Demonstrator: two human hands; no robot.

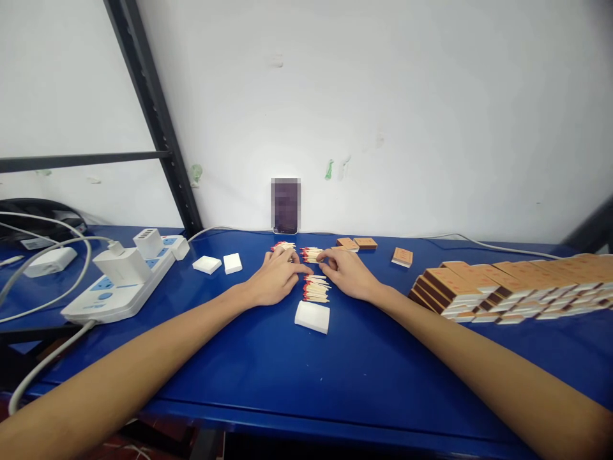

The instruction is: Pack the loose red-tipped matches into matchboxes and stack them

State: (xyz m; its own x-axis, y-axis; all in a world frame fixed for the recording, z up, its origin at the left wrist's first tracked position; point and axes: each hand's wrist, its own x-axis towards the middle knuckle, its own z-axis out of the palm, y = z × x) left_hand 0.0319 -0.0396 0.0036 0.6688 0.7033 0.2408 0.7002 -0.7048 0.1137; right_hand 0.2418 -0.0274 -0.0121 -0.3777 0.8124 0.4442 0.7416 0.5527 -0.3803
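Red-headed matches lie in small rows on the blue table. My left hand [276, 278] rests left of them, its index finger stretched out to the red heads of the middle matches [316, 287]. Just beyond its fingers lies another small pile of matches [283, 245]. On the other side, my right hand [349, 271] has bent fingers, thumb and index apart, at the stick ends of the far matches [311, 255]. Neither hand visibly holds anything. A white matchbox tray [312, 317] lies in front of the matches, nearer to me.
Stacked orange matchboxes [507, 287] fill the right side. Loose matchboxes [365, 243] lie behind my right hand, and another matchbox [402, 257] farther right. Two white trays [207, 264] are at left, beside a power strip [129, 300] with cables. A phone [286, 207] leans on the wall.
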